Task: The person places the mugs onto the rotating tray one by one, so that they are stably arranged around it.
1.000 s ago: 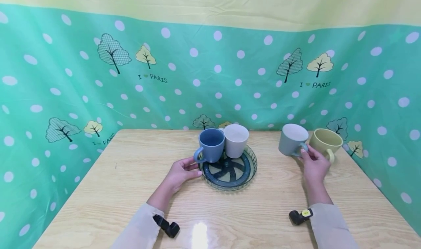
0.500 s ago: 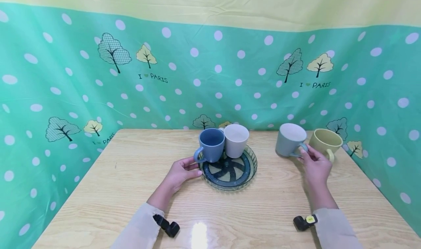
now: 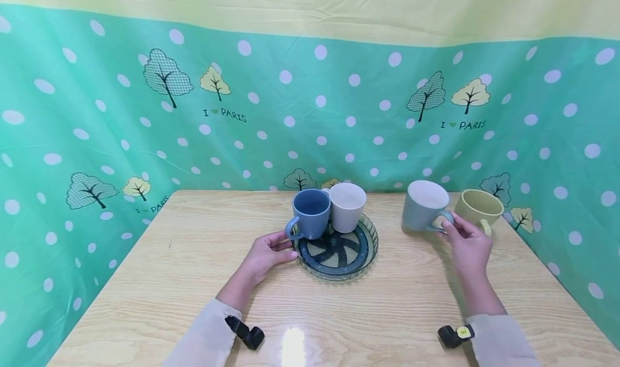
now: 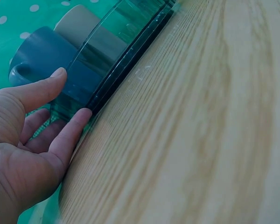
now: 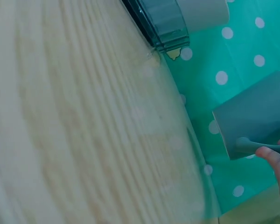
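Note:
My right hand (image 3: 472, 247) pinches the handle of a pale blue-grey mug (image 3: 419, 211) with a white inside. In the right wrist view, green cloth shows between the base of that mug (image 5: 256, 116) and the tabletop. Fairly straight fingers of my left hand (image 3: 265, 256) rest at the left side of a round, see-through tray (image 3: 372, 243) with a dark spoked pattern. In the left wrist view, the thumb (image 4: 53, 84) lies by its wall. On the tray stand a blue mug (image 3: 312, 216) and a white mug (image 3: 346, 211), side by side.
A yellow-olive mug (image 3: 477, 208) stands at the back right, just behind my right hand. The wooden table (image 3: 368, 324) ends at the back against a green dotted curtain (image 3: 319, 103). Bare wood lies between the tray and the pale mug.
The pale blue-grey mug has moved a little left and up in the head view, its handle still pinched by my right hand. My left hand and the tray stay put.

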The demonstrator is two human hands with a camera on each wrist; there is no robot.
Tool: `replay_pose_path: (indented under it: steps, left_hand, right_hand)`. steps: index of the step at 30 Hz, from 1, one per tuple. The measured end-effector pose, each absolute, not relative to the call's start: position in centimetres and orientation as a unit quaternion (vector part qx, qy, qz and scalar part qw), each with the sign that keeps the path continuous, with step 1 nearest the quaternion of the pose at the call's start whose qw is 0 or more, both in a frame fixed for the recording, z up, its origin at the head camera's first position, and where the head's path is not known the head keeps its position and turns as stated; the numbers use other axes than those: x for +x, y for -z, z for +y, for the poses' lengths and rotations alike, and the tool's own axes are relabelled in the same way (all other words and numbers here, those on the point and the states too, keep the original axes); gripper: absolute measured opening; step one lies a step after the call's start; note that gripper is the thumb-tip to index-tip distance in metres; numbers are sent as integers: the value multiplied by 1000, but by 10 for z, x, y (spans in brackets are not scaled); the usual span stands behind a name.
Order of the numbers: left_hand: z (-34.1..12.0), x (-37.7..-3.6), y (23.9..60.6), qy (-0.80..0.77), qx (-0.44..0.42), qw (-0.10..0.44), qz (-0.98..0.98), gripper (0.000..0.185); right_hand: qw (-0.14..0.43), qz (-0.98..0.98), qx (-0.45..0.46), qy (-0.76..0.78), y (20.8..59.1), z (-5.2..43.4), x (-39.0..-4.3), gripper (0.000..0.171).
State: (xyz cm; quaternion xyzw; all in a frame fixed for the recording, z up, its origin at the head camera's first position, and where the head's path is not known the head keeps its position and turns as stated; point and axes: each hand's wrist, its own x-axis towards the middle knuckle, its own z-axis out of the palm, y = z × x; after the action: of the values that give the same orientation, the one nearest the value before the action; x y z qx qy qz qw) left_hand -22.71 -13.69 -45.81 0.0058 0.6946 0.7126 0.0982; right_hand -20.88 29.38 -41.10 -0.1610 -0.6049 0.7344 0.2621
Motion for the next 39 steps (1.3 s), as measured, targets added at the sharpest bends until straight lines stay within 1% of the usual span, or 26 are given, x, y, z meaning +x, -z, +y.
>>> replay_pose_path:
  steps: [5, 11, 24, 29, 33, 39]
  left_hand:
    - [-137, -227, 458, -713, 3, 100, 694, 61]
    - [-135, -225, 457, -724, 1, 97, 683, 64]
    - [-135, -222, 454, -712, 26, 97, 695, 76]
    - [-135, -222, 451, -699, 26, 100, 708, 79]
    - [-135, -223, 450, -682, 27, 101, 724, 81]
    - [-136, -225, 447, -662, 52, 101, 741, 85]
  right_hand:
    - [257, -603, -148, -740, 406, 291, -203, 40]
    - [252, -575, -124, -768, 400, 287, -196, 34]
    - [231, -570, -14, -789, 392, 283, -181, 33]
    - [202, -593, 10, -779, 391, 281, -177, 34]
    - [179, -601, 29, -778, 390, 278, -173, 31]
    - [164, -618, 50, -767, 389, 273, -170, 30]
